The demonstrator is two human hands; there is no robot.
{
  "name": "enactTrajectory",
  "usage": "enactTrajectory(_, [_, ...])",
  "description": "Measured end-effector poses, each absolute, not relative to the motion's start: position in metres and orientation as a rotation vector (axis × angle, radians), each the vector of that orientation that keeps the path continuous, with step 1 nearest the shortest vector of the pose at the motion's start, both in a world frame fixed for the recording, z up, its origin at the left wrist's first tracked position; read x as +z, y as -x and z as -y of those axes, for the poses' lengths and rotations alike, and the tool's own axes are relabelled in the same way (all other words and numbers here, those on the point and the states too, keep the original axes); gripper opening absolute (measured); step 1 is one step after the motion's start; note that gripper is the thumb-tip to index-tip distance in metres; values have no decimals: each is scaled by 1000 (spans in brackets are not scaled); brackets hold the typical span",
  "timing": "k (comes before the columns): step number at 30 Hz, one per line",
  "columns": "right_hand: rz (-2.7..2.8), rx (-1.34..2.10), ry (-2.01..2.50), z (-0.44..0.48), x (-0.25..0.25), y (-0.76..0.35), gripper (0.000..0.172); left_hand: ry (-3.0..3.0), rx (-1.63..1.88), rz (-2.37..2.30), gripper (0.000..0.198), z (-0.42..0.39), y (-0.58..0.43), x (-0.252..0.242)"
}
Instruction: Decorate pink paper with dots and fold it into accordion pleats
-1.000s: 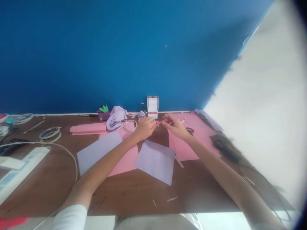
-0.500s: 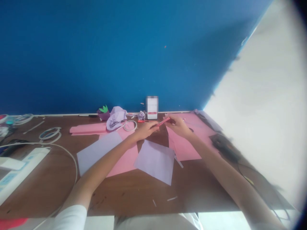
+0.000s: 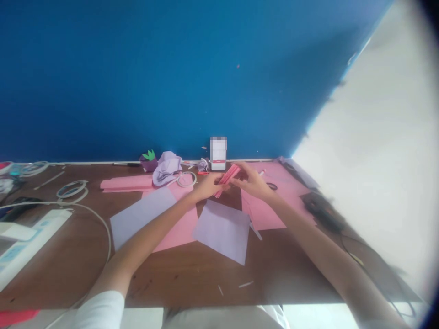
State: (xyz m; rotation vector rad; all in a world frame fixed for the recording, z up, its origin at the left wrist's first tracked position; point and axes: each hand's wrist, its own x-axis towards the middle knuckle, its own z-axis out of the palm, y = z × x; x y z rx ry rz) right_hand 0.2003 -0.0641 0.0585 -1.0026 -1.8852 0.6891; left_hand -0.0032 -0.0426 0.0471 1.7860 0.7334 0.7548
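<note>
Between my two hands, above the desk, is a narrow pink folded paper, tilted up to the right with fold lines along its length. My left hand grips it near the lower end, fingers closed round it. At its upper right end, my right hand pinches it between thumb and fingers. A lilac paper sheet lies flat on the desk below the hands. Pink sheets spread under the right forearm, and another lilac sheet lies partly over a pink sheet by the left forearm.
A phone leans against the blue wall. Crumpled lilac paper, a tape roll and a small purple pot with green paper leaves stand at the back left. A white power strip and cable lie left; a dark device lies right.
The folded pink paper has turned steeper, showing its broad ridged face and a lower end below my left fingers. My right hand has shifted slightly and its thumb now shows at the paper.
</note>
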Motion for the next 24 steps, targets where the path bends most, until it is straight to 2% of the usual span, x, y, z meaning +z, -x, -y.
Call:
enactTrajectory(13, [1755, 746, 1066, 64, 54, -196, 49, -2034, 694, -880, 26, 57, -3, 46])
enactTrajectory(18, [1774, 635, 1109, 63, 50, -195, 48, -2033, 665, -864, 27, 55, -6, 41])
enactTrajectory(24, [1810, 670, 1111, 62, 50, -195, 41, -1984, 621, -805, 28, 51, -3, 38])
